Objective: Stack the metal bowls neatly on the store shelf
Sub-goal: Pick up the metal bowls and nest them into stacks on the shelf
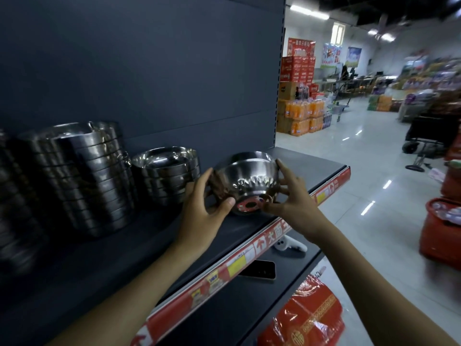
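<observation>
A shiny metal bowl (249,176) with a patterned band and a round red sticker on its base sits at the right end of the dark shelf (154,245), tilted toward me. My left hand (202,208) grips its left side, thumb at the base. My right hand (291,198) grips its right side, fingers on the rim and thumb under the foot. To the left stands a short stack of metal bowls (167,173), then a taller stack of metal pans (82,176).
The shelf's red price strip (249,255) runs along its front edge. On the lower shelf lie a phone (259,269) and a white controller (289,244). A red bag (304,318) sits below. Red baskets (441,226) stand on the aisle floor at right.
</observation>
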`<action>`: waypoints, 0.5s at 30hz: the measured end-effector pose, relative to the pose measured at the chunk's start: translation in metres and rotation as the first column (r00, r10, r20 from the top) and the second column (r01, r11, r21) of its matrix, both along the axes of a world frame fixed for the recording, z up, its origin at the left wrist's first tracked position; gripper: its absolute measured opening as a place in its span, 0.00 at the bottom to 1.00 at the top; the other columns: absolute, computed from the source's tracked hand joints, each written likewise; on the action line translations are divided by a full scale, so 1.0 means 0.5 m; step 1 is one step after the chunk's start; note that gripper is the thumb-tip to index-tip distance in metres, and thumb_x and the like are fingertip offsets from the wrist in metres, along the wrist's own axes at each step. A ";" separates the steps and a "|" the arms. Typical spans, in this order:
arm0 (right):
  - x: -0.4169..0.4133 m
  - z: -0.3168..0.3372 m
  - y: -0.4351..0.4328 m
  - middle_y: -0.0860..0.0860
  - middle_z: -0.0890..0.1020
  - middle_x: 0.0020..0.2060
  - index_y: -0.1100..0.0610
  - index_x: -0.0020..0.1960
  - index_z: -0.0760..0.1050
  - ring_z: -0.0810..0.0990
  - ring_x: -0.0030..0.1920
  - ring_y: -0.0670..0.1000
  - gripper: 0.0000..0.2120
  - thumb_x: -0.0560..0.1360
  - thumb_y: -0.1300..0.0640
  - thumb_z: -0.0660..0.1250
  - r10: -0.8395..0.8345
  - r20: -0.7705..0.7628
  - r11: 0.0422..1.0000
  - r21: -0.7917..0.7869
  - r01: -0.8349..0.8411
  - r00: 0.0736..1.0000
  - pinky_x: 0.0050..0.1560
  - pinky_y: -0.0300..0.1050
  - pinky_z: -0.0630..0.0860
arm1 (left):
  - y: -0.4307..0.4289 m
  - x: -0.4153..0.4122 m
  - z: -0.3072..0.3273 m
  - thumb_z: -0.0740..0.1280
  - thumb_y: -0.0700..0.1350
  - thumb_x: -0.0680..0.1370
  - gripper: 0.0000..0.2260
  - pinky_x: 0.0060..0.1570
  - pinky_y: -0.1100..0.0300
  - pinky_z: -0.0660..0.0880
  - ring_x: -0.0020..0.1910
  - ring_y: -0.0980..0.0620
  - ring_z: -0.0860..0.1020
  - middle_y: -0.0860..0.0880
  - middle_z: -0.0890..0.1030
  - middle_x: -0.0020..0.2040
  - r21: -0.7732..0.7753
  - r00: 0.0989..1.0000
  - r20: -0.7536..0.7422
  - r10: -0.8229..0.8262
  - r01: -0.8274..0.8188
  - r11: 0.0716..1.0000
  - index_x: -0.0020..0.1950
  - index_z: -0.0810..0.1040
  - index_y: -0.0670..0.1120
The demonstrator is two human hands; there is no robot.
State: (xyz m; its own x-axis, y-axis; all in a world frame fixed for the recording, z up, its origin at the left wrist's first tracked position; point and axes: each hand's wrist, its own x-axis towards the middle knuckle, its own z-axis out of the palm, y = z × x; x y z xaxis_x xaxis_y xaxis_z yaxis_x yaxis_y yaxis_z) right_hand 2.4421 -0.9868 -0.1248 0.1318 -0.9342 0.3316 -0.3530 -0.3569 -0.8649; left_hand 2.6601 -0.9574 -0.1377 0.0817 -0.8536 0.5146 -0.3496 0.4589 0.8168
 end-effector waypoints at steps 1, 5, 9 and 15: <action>-0.001 -0.001 0.001 0.52 0.65 0.64 0.40 0.79 0.53 0.72 0.65 0.51 0.51 0.68 0.64 0.78 0.001 0.004 1.000 -0.016 0.000 1.000 0.63 0.53 0.78 | 0.001 0.002 0.003 0.70 0.61 0.69 0.33 0.69 0.49 0.71 0.71 0.55 0.69 0.56 0.65 0.70 0.004 1.000 0.003 -0.003 0.003 1.000 0.72 0.63 0.65; 0.004 -0.003 0.005 0.53 0.67 0.66 0.46 0.76 0.56 0.74 0.64 0.53 0.48 0.66 0.73 0.75 -0.005 0.014 0.995 -0.096 0.006 1.000 0.54 0.52 0.82 | 0.006 0.007 0.004 0.74 0.50 0.72 0.34 0.64 0.51 0.76 0.69 0.59 0.68 0.54 0.63 0.69 0.003 0.998 0.041 -0.046 0.046 0.999 0.74 0.63 0.62; 0.009 -0.020 0.013 0.49 0.70 0.65 0.46 0.74 0.56 0.74 0.66 0.53 0.46 0.67 0.73 0.75 0.036 0.038 0.996 -0.082 -0.033 0.999 0.56 0.53 0.82 | 0.011 0.009 -0.001 0.75 0.36 0.71 0.35 0.62 0.62 0.75 0.64 0.71 0.67 0.52 0.63 0.67 -0.016 0.998 0.053 -0.037 0.038 0.999 0.72 0.67 0.58; 0.002 -0.054 0.015 0.46 0.71 0.69 0.46 0.73 0.57 0.73 0.69 0.52 0.39 0.72 0.70 0.72 0.069 0.048 0.997 -0.027 -0.068 0.996 0.62 0.54 0.79 | 0.014 0.013 -0.002 0.74 0.35 0.71 0.35 0.65 0.60 0.73 0.66 0.69 0.65 0.56 0.64 0.66 0.009 0.998 0.062 -0.029 0.029 1.000 0.71 0.67 0.61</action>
